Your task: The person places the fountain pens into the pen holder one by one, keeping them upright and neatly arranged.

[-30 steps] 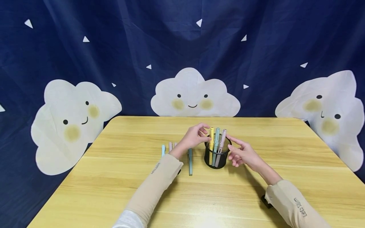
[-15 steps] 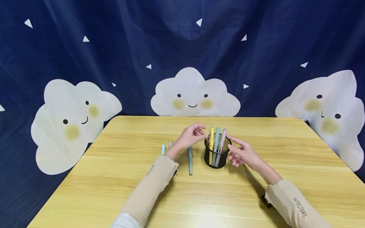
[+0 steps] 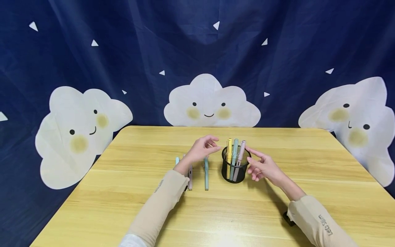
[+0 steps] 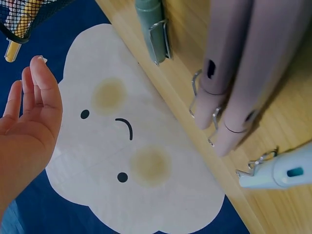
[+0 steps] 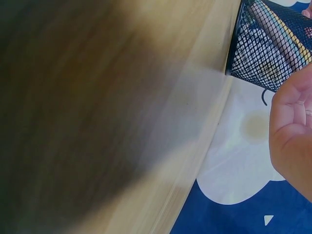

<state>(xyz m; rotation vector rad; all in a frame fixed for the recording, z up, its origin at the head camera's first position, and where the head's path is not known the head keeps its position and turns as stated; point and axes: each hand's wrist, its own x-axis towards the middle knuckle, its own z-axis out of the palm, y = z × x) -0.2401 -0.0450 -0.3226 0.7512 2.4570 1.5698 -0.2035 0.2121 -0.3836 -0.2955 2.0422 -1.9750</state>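
Observation:
A black mesh pen holder [image 3: 244, 172] stands upright on the table with a yellow pen [image 3: 229, 150], a teal pen [image 3: 235, 151] and a lilac pen [image 3: 241, 153] in it. My left hand [image 3: 201, 149] hovers just left of the holder, fingers relaxed and nothing held. On the right, my right hand [image 3: 266, 168] has its fingertips at the holder's side and rim, the lower fingers loosely bent. Below my left hand lie another teal pen [image 3: 206, 176], two lilac pens [image 4: 263, 58] and a light blue pen [image 4: 285, 168], partly hidden by my forearm in the head view.
The wooden table [image 3: 262, 212] has its far edge a short way beyond the holder. Behind it hangs a dark blue cloth [image 3: 148, 41] with white smiling clouds [image 3: 210, 92].
My left hand has moved left, away from the yellow pen in the holder, with its fingers parted. My right hand has stayed by the holder.

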